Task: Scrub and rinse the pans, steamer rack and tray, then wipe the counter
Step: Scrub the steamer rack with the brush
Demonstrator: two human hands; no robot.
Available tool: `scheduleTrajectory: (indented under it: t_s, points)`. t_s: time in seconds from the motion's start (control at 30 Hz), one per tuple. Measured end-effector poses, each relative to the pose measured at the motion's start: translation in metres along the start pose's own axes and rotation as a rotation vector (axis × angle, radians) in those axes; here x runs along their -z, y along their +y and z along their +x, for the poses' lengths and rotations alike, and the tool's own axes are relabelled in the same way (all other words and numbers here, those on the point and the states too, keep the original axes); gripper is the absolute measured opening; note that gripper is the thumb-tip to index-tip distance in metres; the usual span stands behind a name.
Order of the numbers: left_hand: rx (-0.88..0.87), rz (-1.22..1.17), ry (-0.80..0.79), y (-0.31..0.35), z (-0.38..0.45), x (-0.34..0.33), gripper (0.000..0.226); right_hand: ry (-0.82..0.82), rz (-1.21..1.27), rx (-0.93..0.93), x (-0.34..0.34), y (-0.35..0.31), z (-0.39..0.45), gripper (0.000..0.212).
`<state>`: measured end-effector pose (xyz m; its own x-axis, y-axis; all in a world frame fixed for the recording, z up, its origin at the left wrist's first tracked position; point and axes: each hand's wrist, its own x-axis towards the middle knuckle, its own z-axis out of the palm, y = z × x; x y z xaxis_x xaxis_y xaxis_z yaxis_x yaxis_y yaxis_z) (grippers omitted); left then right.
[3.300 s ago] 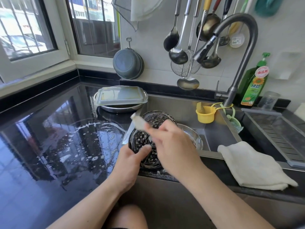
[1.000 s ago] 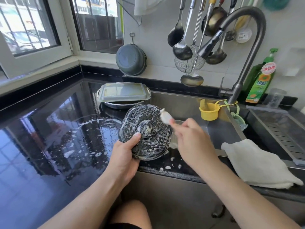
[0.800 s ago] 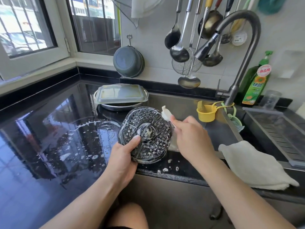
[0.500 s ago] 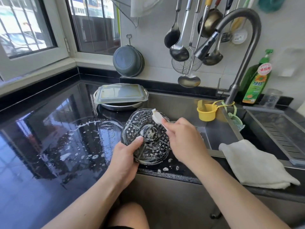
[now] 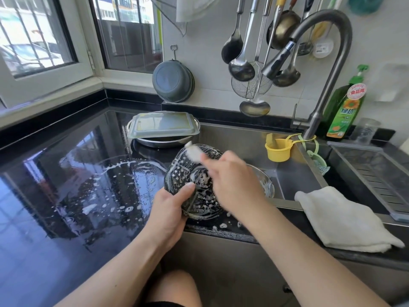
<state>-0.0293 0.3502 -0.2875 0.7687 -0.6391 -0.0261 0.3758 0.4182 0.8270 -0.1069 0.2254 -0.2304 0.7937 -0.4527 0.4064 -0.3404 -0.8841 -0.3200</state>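
- Black stone counter [image 5: 66, 196], wet and flecked with suds, runs left of the steel sink [image 5: 294, 185]; that's where the wiping comes last.
- Tray [image 5: 162, 125] sits upside down on a pan [image 5: 163, 142] at the back, waiting.
- Steamer rack [image 5: 188, 173], a perforated metal disc, is held on edge over the sink's front lip, its face tilted up toward the person. Stiff, light, soapy-slick, I'd say: best pinched at the rim.
- Left hand [image 5: 170, 209] grips its lower rim, thumb across the face.
- Right hand [image 5: 232, 185] is blurred, apparently closed round a small white scrubber [image 5: 193, 151] at the rack's top.
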Motion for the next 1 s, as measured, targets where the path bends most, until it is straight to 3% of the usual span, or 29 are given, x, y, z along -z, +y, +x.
scheduleTrajectory:
  t_s: [0.07,0.2,0.3,0.43,0.57,0.7,0.83,1.0]
  points:
    - [0.002,0.007,0.001,-0.001,-0.001,0.000,0.026,0.057,-0.056,-0.092,0.004,0.005,0.006,0.051]
    - [-0.005,-0.026,0.017,0.001,0.002,0.003,0.026,-0.046,0.041,0.104,-0.001,-0.009,-0.018,0.046]
    - [0.013,-0.021,0.007,0.000,0.001,0.001,0.029,0.052,0.013,-0.075,0.001,0.021,-0.003,0.039]
    - [0.008,-0.052,0.043,0.002,0.003,0.004,0.026,-0.002,0.035,0.049,-0.003,0.013,-0.022,0.045]
    - [0.025,-0.058,0.043,0.001,0.001,0.000,0.027,0.060,0.026,-0.097,0.005,0.037,-0.015,0.041]
    - [0.066,-0.143,0.043,0.004,0.003,-0.001,0.041,-0.030,0.107,0.128,-0.009,0.014,-0.054,0.046]
    - [0.080,-0.167,0.065,0.005,0.004,-0.002,0.042,0.076,0.010,-0.030,-0.011,0.026,-0.048,0.048]
    - [0.088,-0.273,0.109,0.008,0.010,0.004,0.047,-0.073,-0.056,0.099,-0.018,-0.007,-0.077,0.052]
